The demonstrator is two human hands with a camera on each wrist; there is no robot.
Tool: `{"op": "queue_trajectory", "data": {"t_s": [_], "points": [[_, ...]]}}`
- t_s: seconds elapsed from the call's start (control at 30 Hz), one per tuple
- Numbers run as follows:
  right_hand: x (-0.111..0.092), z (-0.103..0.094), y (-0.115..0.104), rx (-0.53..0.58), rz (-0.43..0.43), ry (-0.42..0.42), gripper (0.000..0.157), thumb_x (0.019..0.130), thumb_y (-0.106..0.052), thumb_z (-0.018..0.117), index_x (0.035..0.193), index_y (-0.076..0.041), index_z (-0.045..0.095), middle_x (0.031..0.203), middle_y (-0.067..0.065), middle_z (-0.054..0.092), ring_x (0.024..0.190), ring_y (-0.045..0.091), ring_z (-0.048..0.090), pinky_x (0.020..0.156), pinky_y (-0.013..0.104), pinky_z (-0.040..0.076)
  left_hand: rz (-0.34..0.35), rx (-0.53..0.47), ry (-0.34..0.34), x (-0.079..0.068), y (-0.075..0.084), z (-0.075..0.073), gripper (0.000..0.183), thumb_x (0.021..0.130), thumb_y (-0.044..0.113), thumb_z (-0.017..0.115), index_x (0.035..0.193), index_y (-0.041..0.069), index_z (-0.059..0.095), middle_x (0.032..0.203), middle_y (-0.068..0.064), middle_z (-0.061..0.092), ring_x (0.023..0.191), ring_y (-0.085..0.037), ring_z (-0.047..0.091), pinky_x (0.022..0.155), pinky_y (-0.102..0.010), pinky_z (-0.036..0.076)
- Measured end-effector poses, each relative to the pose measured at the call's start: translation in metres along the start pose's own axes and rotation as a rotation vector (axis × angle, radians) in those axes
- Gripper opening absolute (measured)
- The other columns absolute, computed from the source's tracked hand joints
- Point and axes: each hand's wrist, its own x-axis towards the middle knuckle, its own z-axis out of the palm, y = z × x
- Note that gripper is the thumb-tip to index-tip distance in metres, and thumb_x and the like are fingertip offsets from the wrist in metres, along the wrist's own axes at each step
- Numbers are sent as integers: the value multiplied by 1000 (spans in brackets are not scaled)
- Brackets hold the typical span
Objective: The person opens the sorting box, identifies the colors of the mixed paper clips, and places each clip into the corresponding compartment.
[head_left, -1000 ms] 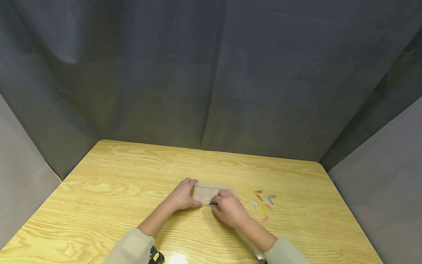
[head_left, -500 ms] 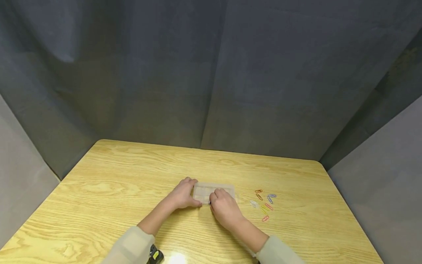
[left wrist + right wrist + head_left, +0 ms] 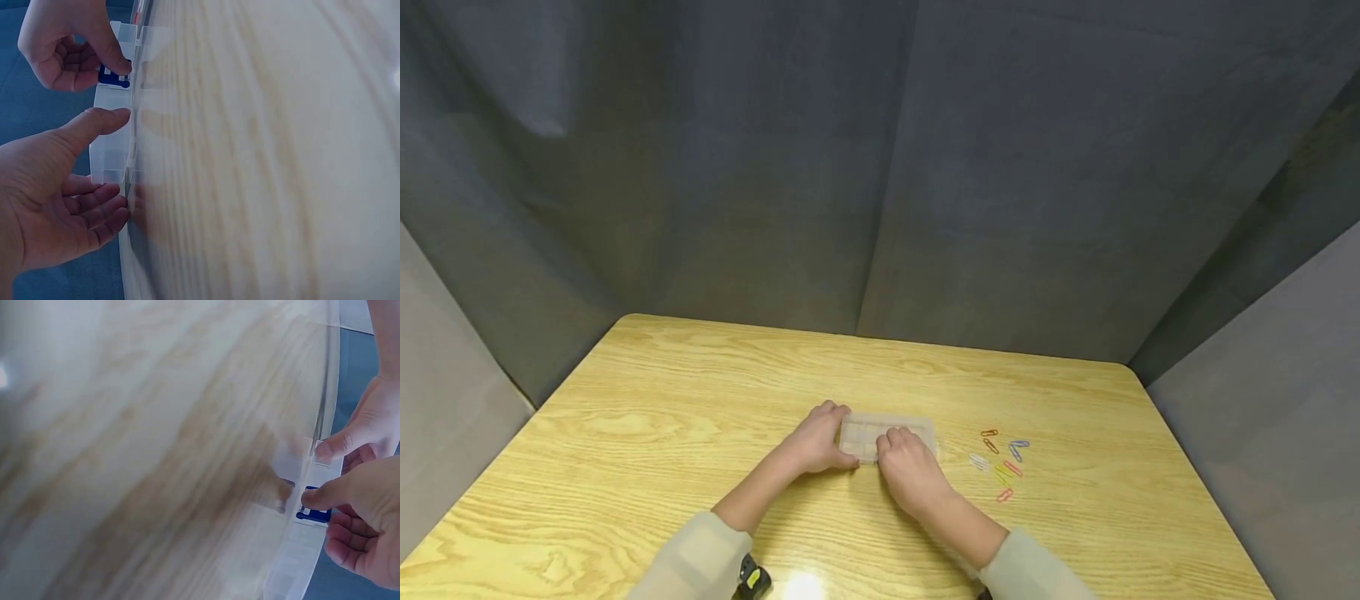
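A clear plastic compartment box [image 3: 891,422] lies flat on the wooden table, its inner dividers faintly visible. My left hand [image 3: 815,442] holds its left end, with the thumb at the near edge and the fingers reaching round the far corner. At the front side sits a blue latch [image 3: 314,513], largely covered in the head view. On that latch my right hand [image 3: 912,472] places its thumb, while its other fingers curl over the box. The left wrist view also has the blue latch [image 3: 114,79] under the right thumb.
Right of the box lie several loose paper clips: orange [image 3: 990,433], blue [image 3: 1017,452], white [image 3: 978,462], yellow [image 3: 1002,477] and pink [image 3: 1005,495]. Dark curtains [image 3: 880,167] stand behind the table [image 3: 700,383].
My right hand has shifted slightly left and turned over the front edge. The blue latch, plainly seen earlier, is now mostly hidden behind it. My left hand stays put.
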Motion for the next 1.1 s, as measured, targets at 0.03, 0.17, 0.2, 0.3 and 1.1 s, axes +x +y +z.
{"op": "queue_trajectory", "data": {"t_s": [0.03, 0.17, 0.2, 0.3, 1.1], "points": [[1, -1, 0, 16, 5, -9, 14, 74, 2, 70, 83, -3, 61, 73, 2, 54, 65, 11, 43, 61, 19, 42, 1, 0, -1, 0, 0, 0, 81, 71, 32, 80, 134, -3, 43, 128, -19, 49, 118, -34, 47, 100, -45, 41], [1, -1, 0, 52, 8, -36, 13, 75, 2, 70, 84, -2, 62, 73, 3, 55, 66, 12, 47, 64, 20, 45, -4, 2, 0, 0, 2, -1, 81, 71, 32, 80, 134, -4, 43, 129, -19, 49, 119, -34, 47, 100, -46, 41], [0, -1, 0, 55, 4, -40, 12, 75, 2, 70, 83, -2, 62, 73, 3, 56, 66, 12, 47, 65, 20, 46, -7, 1, 0, 0, 3, -1, 81, 71, 32, 80, 134, -4, 43, 129, -20, 49, 119, -34, 47, 100, -45, 41], [-4, -1, 0, 63, -4, -52, 12, 76, 1, 70, 84, -1, 63, 74, 4, 58, 66, 11, 48, 66, 20, 47, -11, 1, 0, 0, 4, 0, 81, 71, 31, 80, 134, -4, 43, 129, -20, 48, 120, -34, 46, 101, -45, 40], [-26, -16, 52, 370, 83, 13, 13, 79, -16, 74, 90, -10, 69, 90, 1, 61, 85, 16, 58, 69, 26, 51, -46, -59, -18, 2, 7, 7, 83, 71, 31, 79, 136, -2, 39, 123, -15, 48, 108, -27, 51, 96, -43, 44]]}}
